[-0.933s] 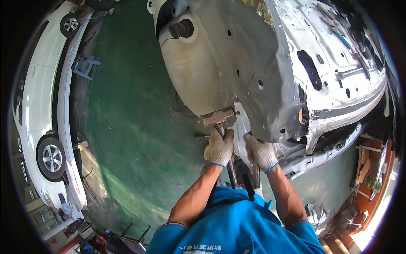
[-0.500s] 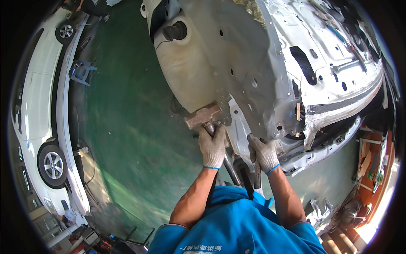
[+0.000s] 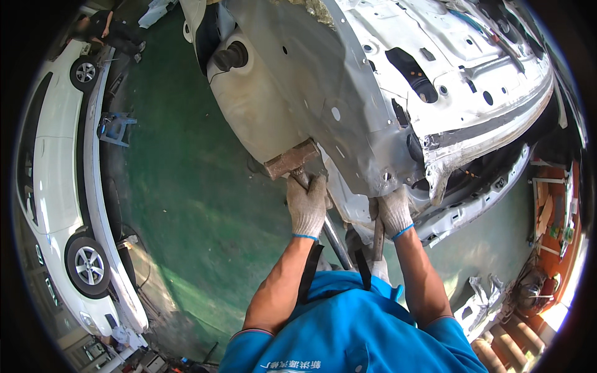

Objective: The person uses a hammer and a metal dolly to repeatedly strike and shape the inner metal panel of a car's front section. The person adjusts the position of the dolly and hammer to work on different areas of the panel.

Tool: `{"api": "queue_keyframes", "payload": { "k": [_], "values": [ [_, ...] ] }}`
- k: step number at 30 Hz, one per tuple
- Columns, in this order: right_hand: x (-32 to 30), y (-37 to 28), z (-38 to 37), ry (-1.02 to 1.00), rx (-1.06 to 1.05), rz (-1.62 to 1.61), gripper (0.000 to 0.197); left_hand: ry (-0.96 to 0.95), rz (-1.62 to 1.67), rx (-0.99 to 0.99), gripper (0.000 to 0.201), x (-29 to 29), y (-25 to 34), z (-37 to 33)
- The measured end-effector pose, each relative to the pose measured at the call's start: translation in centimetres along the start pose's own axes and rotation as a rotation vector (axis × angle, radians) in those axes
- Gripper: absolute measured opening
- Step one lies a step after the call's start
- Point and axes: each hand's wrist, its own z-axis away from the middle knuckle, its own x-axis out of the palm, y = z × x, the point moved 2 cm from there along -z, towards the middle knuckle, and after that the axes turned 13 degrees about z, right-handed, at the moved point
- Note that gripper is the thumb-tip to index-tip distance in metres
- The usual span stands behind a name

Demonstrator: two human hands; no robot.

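Hammer (image 3: 291, 160) nearer panel (image 3: 314, 93) edge, left grip (image 3: 307, 206) round it, right grip (image 3: 393, 212) round rod (image 3: 378, 242), open floor (image 3: 186, 180) leftward

Far left of the grip, a white car (image 3: 59, 149) stands beside a long pale rail (image 3: 91, 161); up and left, a blue stand (image 3: 116, 128) is near the rail and a co-worker in dark clothes (image 3: 121, 40) is by the car; below right lies crumpled silvery sheeting (image 3: 484, 304).

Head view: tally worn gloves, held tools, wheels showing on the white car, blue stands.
Gloves (left, right): 2
Held tools (hammer, tool handle): 2
White car wheels (upper, lower): 2
Blue stand: 1
Total: 7
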Motion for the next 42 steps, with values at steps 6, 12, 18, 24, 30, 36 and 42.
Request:
{"api": "queue_keyframes", "payload": {
  "k": [6,12,18,24,30,36,42],
  "values": [
    [0.8,-0.7,-0.6,-0.295,0.069,0.25,0.02,-0.011,-0.07,0.022,0.017,0.2,0.3,-0.2],
    [0.3,-1.2,-0.7,-0.191,-0.166,0.329,0.026,-0.006,-0.071,0.016,0.017,0.1,0.5,0.0],
    [0.8,-1.7,-0.2,-0.207,0.018,0.252,0.025,0.001,-0.102,0.024,0.018,0.2,0.8,0.3],
    [1.2,-1.6,-0.1,-0.369,0.112,0.326,0.028,0.013,-0.125,0.013,0.021,0.0,0.8,0.3],
    [1.3,-2.5,-0.1,-0.275,-0.167,0.31,0.026,0.002,-0.11,0.009,0.024,-0.1,0.7,0.3],
    [1.9,-2.9,0.6,-0.289,-0.014,0.289,0.019,0.0,-0.121,-0.013,0.022,-0.1,0.5,0.3],
    [0.0,-0.5,1.7,-0.253,0.151,0.36,0.021,0.025,0.068,-0.143,0.018,-2.6,-1.9,0.3]
  ]
}}
